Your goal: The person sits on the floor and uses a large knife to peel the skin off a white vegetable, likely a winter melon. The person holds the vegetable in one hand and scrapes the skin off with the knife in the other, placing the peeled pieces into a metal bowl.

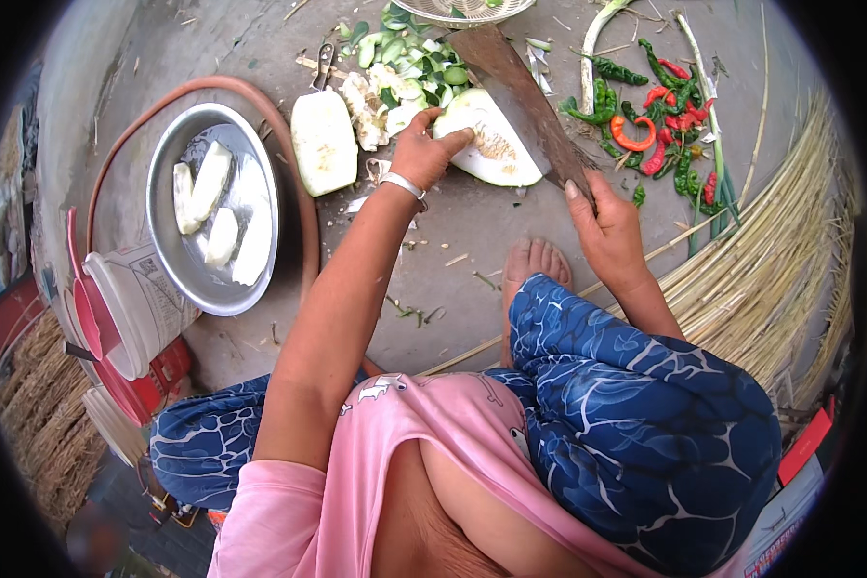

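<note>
Floor (443, 323); cleaver (525, 101) diagonal, seemingly forward-left

We see a white gourd (499, 154) with a green rim and tan core, and a rust-brown knife (522, 96). The bowl (263, 169) is silver, the hose (217, 84) reddish brown, the bucket (143, 289) white, the dipper (85, 313) pinkish red. We find red, orange and green among the peppers (653, 162), pale yellow straw (742, 289), grey ground (405, 337), a pink shirt (284, 511), and blue trousers (636, 424) veined with white.
</note>
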Tool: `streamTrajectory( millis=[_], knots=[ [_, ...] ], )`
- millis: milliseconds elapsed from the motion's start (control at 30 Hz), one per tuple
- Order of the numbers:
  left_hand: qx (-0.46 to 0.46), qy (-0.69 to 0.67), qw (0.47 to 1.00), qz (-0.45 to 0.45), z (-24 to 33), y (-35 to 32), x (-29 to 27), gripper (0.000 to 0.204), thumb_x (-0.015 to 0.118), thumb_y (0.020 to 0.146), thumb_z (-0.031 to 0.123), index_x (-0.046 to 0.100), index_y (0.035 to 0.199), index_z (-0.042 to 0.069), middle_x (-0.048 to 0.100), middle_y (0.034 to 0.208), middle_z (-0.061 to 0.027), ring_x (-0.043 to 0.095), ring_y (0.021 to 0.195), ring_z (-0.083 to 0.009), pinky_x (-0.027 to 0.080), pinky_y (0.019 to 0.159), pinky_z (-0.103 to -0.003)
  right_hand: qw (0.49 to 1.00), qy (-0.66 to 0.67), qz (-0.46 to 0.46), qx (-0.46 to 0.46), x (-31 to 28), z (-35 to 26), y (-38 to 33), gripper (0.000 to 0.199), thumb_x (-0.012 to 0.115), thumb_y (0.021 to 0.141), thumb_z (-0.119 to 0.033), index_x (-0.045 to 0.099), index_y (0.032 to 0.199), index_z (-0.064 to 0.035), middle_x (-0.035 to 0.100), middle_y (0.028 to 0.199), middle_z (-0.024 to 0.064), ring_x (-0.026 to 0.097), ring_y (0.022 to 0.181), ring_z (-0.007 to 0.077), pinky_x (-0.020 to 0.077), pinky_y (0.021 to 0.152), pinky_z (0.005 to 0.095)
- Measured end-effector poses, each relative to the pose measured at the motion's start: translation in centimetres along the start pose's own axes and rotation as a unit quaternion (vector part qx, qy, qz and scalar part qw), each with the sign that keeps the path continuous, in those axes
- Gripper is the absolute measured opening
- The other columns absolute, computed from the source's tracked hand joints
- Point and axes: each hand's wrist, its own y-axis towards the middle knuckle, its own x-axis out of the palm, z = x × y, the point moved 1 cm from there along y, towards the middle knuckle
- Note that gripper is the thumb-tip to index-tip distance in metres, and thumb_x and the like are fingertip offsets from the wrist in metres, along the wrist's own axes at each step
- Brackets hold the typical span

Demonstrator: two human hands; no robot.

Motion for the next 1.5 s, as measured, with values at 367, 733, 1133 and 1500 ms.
streamTrajectory(
  millis=[367,733,1133,1500],
  knots=[
    [0.081,-0.053,0.995,0.021,-2.8,-0.5,1.7,0.057,0.074,0.082,0.022,0.047,0.123,-0.007,0.066,0.105,-0.0211,0.066,0.093,-0.0253,0.052,0.084,-0.035,0.996,-0.073,-0.038,-0.031,-0.8,-1.2,-0.6,0.026,0.057,0.100,-0.021,0.061,0.117,-0.0025,0.056,0.063,0.0143,0.056,0.053,0.0233,0.0427,0.051,0.0350],
    [0.086,0.066,0.992,0.064,-5.6,-2.3,1.2,0.053,0.061,0.091,0.029,0.044,0.117,-0.013,0.062,0.107,-0.0372,0.062,0.102,-0.0493,0.049,0.091,-0.047,0.985,-0.118,-0.120,-0.042,-1.3,-1.8,-2.9,0.023,0.058,0.095,-0.025,0.062,0.113,-0.0099,0.066,0.075,0.0193,0.065,0.070,0.0407,0.0502,0.059,0.0477],
    [0.062,0.070,0.992,0.081,-5.9,-2.1,1.7,0.044,0.060,0.092,0.025,0.045,0.113,-0.010,0.061,0.109,-0.0370,0.060,0.103,-0.0509,0.048,0.091,-0.050,0.960,-0.203,-0.193,-0.025,-1.2,-3.1,-1.9,0.019,0.053,0.097,-0.026,0.053,0.103,-0.0081,0.064,0.070,0.0217,0.062,0.066,0.0446,0.0473,0.058,0.0544],
    [0.068,0.114,0.987,0.090,-4.0,-3.6,1.6,0.037,0.058,0.092,0.021,0.046,0.112,-0.009,0.060,0.109,-0.0360,0.060,0.101,-0.0515,0.047,0.090,-0.052,0.937,-0.237,-0.255,0.027,-0.6,-5.9,1.2,0.022,0.051,0.099,-0.025,0.051,0.102,-0.0029,0.063,0.071,0.0253,0.062,0.071,0.0474,0.0474,0.064,0.0577]
  ],
)
